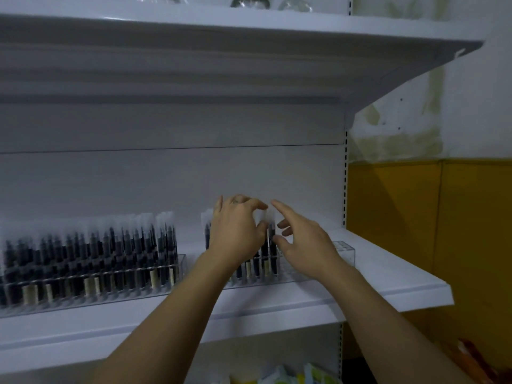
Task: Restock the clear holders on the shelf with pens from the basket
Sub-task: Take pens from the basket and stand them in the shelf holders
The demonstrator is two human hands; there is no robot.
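Observation:
Two clear holders stand on the white shelf (388,275). The left holder (91,297) is packed with several dark pens in clear sleeves. The right holder (345,252) has pens only in its left part; its right end shows bare slots. My left hand (238,228) is over the right holder's pens, its fingers curled round the tops of the sleeved pens (267,245). My right hand (302,239) hovers just right of those pens with its fingers spread and relaxed, the index finger pointing toward the sleeve tops. The basket is out of view.
An upper shelf (249,31) overhangs the work area, with clear wrapped items on top. Below the pen shelf lie colourful packets (288,376). A yellow wall panel (429,217) is to the right, past the shelf's upright.

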